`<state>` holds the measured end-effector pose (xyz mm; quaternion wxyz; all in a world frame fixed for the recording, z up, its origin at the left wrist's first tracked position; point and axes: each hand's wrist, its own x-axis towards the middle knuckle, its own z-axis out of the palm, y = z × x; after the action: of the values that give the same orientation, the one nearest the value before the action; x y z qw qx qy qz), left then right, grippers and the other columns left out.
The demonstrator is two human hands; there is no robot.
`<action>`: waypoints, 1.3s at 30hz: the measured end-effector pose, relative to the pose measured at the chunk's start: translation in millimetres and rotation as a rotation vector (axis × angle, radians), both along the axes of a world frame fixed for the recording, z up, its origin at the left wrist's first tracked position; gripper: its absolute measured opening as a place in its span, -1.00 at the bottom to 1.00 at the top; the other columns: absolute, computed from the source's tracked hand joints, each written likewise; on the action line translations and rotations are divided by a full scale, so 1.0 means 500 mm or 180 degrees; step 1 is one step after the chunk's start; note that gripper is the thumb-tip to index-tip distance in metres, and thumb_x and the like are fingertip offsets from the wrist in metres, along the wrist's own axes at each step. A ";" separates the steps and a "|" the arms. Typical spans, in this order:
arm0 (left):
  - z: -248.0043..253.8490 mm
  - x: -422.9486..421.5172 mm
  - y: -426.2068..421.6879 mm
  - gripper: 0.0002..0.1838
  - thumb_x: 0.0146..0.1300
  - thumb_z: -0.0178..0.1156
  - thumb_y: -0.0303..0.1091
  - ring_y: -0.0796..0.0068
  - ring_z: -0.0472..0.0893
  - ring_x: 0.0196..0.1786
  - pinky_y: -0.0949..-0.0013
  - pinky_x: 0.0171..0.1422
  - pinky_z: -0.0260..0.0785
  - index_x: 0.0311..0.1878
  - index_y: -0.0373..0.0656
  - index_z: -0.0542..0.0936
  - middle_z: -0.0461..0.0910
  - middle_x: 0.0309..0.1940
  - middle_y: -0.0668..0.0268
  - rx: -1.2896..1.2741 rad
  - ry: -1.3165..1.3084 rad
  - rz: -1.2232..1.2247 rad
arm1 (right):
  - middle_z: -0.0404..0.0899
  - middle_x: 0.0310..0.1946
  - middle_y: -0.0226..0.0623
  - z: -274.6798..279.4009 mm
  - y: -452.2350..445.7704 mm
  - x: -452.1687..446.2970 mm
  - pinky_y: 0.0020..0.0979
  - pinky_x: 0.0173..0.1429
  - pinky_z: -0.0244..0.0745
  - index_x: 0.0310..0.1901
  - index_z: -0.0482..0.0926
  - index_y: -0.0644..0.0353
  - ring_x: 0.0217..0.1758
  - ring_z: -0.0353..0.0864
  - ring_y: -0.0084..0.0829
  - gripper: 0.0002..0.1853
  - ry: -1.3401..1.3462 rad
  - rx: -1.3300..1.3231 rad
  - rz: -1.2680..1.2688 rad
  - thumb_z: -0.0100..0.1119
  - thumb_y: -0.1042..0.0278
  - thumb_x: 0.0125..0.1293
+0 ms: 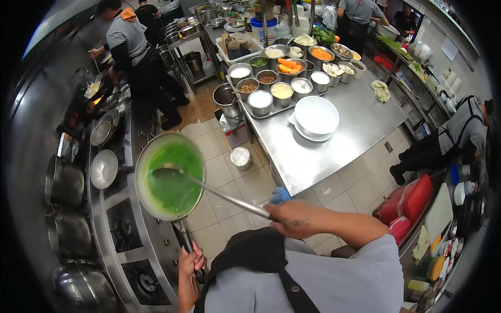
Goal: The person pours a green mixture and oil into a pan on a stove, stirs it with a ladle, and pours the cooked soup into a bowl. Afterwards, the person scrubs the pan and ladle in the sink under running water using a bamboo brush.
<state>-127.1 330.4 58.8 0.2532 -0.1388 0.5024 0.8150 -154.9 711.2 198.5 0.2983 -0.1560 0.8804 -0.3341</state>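
Observation:
My left hand (192,259) is wrapped round the dark handle of a frying pan (140,175), which is tilted a little and off the burners. Bright green liquid (180,190) covers the pan's bottom. My right hand (289,216) grips the end of a long metal ladle (224,196), whose bowl lies in the green liquid. Just behind my right hand is something blue (280,195), partly hidden. White bowls (316,116) sit stacked on a plate on the steel table, ahead and to the right.
A stove with burners (147,281) runs along my left, with an empty pan (104,169) on it. Containers of ingredients (282,91) crowd the steel table (297,167). A white tub (240,158) stands on the floor. Co-workers (130,52) work at far left, at the back and at right.

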 end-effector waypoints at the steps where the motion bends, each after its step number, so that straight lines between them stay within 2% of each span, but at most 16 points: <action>1: 0.016 -0.024 0.039 -0.81 0.14 0.08 -0.58 0.57 0.23 -0.84 0.36 -0.71 0.20 -0.25 -0.07 0.35 0.23 -0.74 0.42 0.0031 0.0001 -0.0166 | 0.58 -0.35 0.08 0.012 0.040 0.008 -0.04 -0.10 0.45 0.02 0.38 0.37 -0.23 0.59 0.09 -0.66 0.0007 0.0023 -0.0110 0.02 0.34 0.28; 5: 0.050 -0.116 0.170 -0.81 0.15 0.11 -0.57 0.58 0.23 -0.84 0.37 -0.69 0.20 -0.25 -0.07 0.35 0.23 -0.74 0.43 0.0222 -0.0075 -0.0867 | 0.58 -0.37 0.08 0.064 0.165 0.040 -0.03 -0.16 0.44 0.04 0.36 0.37 -0.25 0.58 0.09 -0.64 0.0056 0.0275 -0.0563 0.05 0.34 0.29; 8: 0.074 -0.167 0.258 -0.81 0.15 0.12 -0.57 0.59 0.24 -0.83 0.38 -0.67 0.20 -0.27 -0.09 0.34 0.23 -0.74 0.44 0.0378 -0.0117 -0.1194 | 0.57 -0.43 0.07 0.080 0.228 0.075 -0.02 -0.21 0.42 0.03 0.36 0.38 -0.30 0.56 0.11 -0.63 0.0601 0.0215 -0.0988 0.11 0.35 0.27; 10: 0.091 -0.195 0.313 -0.82 0.15 0.13 -0.56 0.60 0.26 -0.82 0.38 -0.66 0.22 -0.29 -0.11 0.33 0.23 -0.74 0.45 0.0393 -0.0079 -0.1393 | 0.56 -0.47 0.06 0.082 0.258 0.087 -0.01 -0.24 0.42 0.04 0.36 0.38 -0.33 0.56 0.12 -0.62 0.0637 0.0346 -0.1173 0.14 0.36 0.25; 17: 0.119 -0.288 0.415 -0.81 0.11 0.13 -0.58 0.59 0.30 -0.80 0.39 -0.65 0.25 -0.32 -0.16 0.31 0.26 -0.73 0.43 0.0111 -0.0029 -0.1999 | 0.54 -0.53 0.09 0.043 0.303 0.106 -0.04 -0.26 0.44 0.08 0.40 0.41 -0.40 0.56 0.12 -0.58 0.1213 0.0508 -0.2142 0.17 0.38 0.22; 20: 0.125 -0.332 0.432 -0.80 0.09 0.14 -0.59 0.58 0.31 -0.80 0.39 -0.66 0.25 -0.32 -0.17 0.31 0.27 -0.73 0.42 -0.0081 0.0025 -0.2199 | 0.55 -0.53 0.10 0.024 0.307 0.097 -0.06 -0.24 0.46 0.08 0.43 0.41 -0.40 0.57 0.13 -0.57 0.1421 0.0836 -0.2367 0.17 0.39 0.21; 23: 0.130 -0.371 0.445 -0.80 0.07 0.13 -0.60 0.57 0.33 -0.79 0.39 -0.67 0.24 -0.32 -0.19 0.31 0.28 -0.73 0.40 -0.0240 0.0142 -0.2409 | 0.56 -0.53 0.09 0.010 0.303 0.086 -0.06 -0.22 0.46 0.08 0.43 0.41 -0.39 0.57 0.13 -0.57 0.1449 0.0943 -0.2555 0.17 0.38 0.21; 27: 0.135 -0.423 0.457 -0.80 0.06 0.13 -0.61 0.55 0.34 -0.79 0.39 -0.68 0.24 -0.32 -0.20 0.30 0.30 -0.72 0.38 -0.0312 0.0257 -0.2649 | 0.49 -0.58 0.04 -0.012 0.293 0.077 -0.13 -0.32 0.38 0.05 0.45 0.33 -0.44 0.53 0.07 -0.60 0.1524 0.0876 -0.2811 0.20 0.40 0.18; 32: 0.153 -0.446 0.487 -0.80 0.07 0.13 -0.61 0.55 0.34 -0.79 0.39 -0.68 0.23 -0.34 -0.20 0.30 0.30 -0.72 0.37 -0.0350 0.0258 -0.2635 | 0.47 -0.60 0.02 -0.014 0.298 0.075 -0.14 -0.33 0.37 0.02 0.46 0.29 -0.46 0.51 0.07 -0.63 0.1501 0.0755 -0.2892 0.19 0.40 0.18; 35: 0.150 -0.448 0.505 -0.81 0.08 0.13 -0.62 0.54 0.34 -0.79 0.39 -0.69 0.23 -0.35 -0.20 0.31 0.31 -0.72 0.37 -0.0417 0.0268 -0.2626 | 0.55 -0.52 0.05 -0.006 0.317 0.073 -0.10 -0.19 0.45 0.07 0.44 0.35 -0.36 0.57 0.10 -0.57 0.1211 0.0789 -0.2846 0.18 0.36 0.18; 39: 0.144 -0.445 0.530 -0.81 0.08 0.13 -0.63 0.54 0.35 -0.79 0.39 -0.69 0.23 -0.34 -0.21 0.31 0.32 -0.72 0.36 -0.0512 0.0367 -0.2564 | 0.53 -0.53 0.07 -0.014 0.355 0.065 -0.09 -0.22 0.43 0.08 0.43 0.33 -0.37 0.55 0.12 -0.56 0.1162 0.0721 -0.2846 0.19 0.35 0.18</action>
<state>-349.7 595.4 130.7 0.5117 0.0955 0.5920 0.6153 -122.7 888.7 191.3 -0.0181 0.2143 0.9298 -0.2987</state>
